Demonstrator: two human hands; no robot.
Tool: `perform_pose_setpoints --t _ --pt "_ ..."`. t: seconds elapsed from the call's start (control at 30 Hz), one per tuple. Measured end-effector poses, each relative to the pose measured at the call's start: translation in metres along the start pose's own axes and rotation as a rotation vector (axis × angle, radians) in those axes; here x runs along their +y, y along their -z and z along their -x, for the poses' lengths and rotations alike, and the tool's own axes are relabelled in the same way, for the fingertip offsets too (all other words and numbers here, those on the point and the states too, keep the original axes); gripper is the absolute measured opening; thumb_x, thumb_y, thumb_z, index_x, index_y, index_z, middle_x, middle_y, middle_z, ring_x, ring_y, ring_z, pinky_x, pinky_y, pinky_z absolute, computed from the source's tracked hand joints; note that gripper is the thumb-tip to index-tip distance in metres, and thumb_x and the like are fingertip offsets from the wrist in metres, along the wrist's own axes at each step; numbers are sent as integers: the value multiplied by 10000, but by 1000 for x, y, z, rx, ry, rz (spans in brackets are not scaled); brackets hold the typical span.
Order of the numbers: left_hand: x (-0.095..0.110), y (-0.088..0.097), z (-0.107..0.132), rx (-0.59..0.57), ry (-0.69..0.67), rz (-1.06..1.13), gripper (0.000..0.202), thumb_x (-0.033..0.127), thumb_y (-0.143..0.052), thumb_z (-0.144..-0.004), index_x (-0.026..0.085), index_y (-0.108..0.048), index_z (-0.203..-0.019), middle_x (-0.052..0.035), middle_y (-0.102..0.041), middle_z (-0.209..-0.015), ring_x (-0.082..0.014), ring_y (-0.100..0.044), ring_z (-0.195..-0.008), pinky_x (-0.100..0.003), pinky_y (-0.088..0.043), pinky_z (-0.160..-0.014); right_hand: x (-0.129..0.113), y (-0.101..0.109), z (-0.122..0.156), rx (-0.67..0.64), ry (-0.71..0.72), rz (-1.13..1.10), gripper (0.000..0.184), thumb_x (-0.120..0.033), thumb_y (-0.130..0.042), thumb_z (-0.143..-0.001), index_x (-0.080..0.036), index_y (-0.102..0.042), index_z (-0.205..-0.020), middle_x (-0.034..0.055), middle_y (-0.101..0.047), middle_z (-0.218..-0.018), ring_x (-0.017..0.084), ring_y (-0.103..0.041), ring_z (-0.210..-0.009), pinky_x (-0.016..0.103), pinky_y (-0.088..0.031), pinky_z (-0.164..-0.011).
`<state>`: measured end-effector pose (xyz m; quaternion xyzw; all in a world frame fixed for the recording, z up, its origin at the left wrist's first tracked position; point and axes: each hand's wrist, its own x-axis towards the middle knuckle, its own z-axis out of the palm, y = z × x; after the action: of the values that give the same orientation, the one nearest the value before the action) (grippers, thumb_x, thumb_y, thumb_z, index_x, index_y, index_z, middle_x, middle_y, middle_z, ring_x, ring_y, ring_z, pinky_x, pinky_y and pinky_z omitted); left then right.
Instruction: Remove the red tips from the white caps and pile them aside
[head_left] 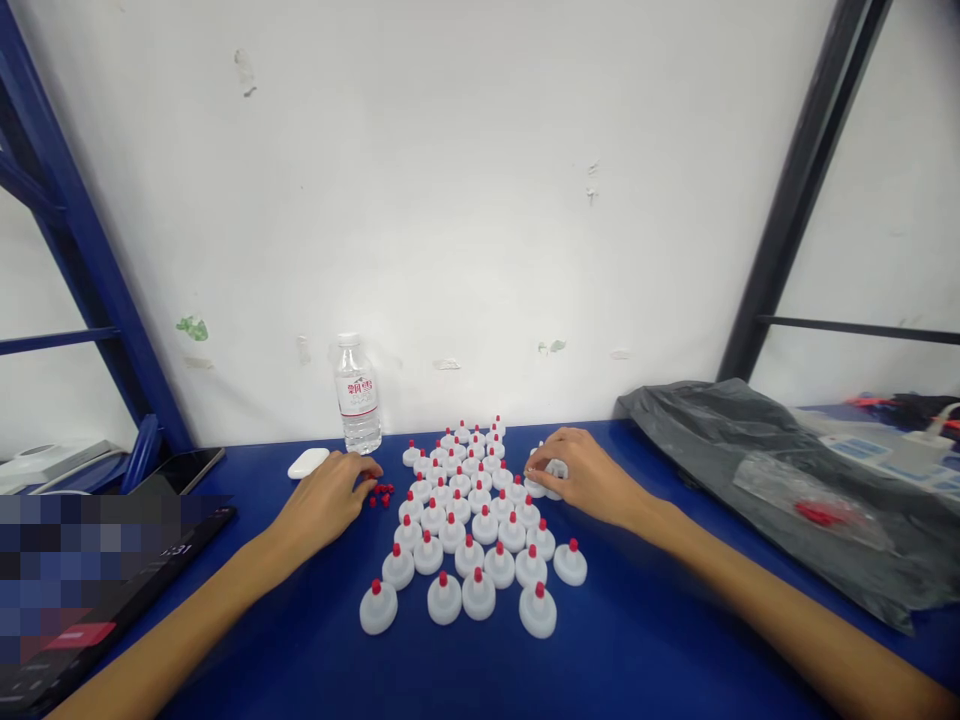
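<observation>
At the left of the blue tabletop (pixel 480 680), a dark device with a lit screen (pixel 86 610) is seen, with a phone (pixel 196 466) placed behind it. Next, a small white case (pixel 308 462) is set just behind the left hand (pixel 335 488), which is rested on the table with its fingers curled beside a little cluster of red pieces (pixel 385 500); whether one is pinched cannot be told. A labelled clear bottle (pixel 358 398) is stood upright near the wall. Across the middle, many white caps with red tips (pixel 484 528) are spread in uneven rows, tips up. At their right, more white pieces (pixel 535 487) are partly covered by the right hand (pixel 577 472), its thumb and fingers bent over them; a firm hold cannot be confirmed. Farther right, a grey plastic bag (pixel 675 450) is laid out, topped by a clear packet (pixel 780 490) holding something red.
</observation>
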<state>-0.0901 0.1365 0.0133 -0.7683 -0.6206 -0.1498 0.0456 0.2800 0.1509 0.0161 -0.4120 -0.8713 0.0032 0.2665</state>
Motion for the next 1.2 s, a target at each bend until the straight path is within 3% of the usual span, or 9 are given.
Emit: perform_pose_setpoints --t 0.6,1.0,1.13,1.2 --pt "-6 -4 -1 -61 -1 -48 278 222 -474 -863 240 -725 -982 -70 -737 -1002 -289 -633 -983 -376 -476 -794 -12 7 1 -37 -22 3 65 -265 -621 -879 -239 -664 -838 -8 -743 -820 227 -632 -930 415 -376 -956" --pt "-6 -4 0 -7 -29 -30 282 232 -489 -841 248 -735 -977 -70 -750 -994 -292 -661 -966 -380 -503 -787 -12 11 3 -55 -12 30 74 -297 -669 -853 -240 -644 -812 -5 -736 -786 230 -658 -887 448 -369 -995" --pt "-5 -3 1 13 -38 -22 322 227 -456 -849 238 -741 -1001 -83 -755 -989 -291 -665 -963 -383 -506 -806 -15 22 1 -1 -26 20 130 -368 -659 -872 -245 -679 -834 13 -739 -879 241 -650 -933 416 -417 -936" --pt "-3 -2 2 28 -37 -17 344 233 -430 -868 232 -738 -1022 -87 -754 -1012 -288 -663 -980 -383 -506 -829 -17 32 0 5 -63 -65 177 -398 -626 -895 -239 -694 -858 22 -737 -865 222 -656 -871 355 -464 -815"
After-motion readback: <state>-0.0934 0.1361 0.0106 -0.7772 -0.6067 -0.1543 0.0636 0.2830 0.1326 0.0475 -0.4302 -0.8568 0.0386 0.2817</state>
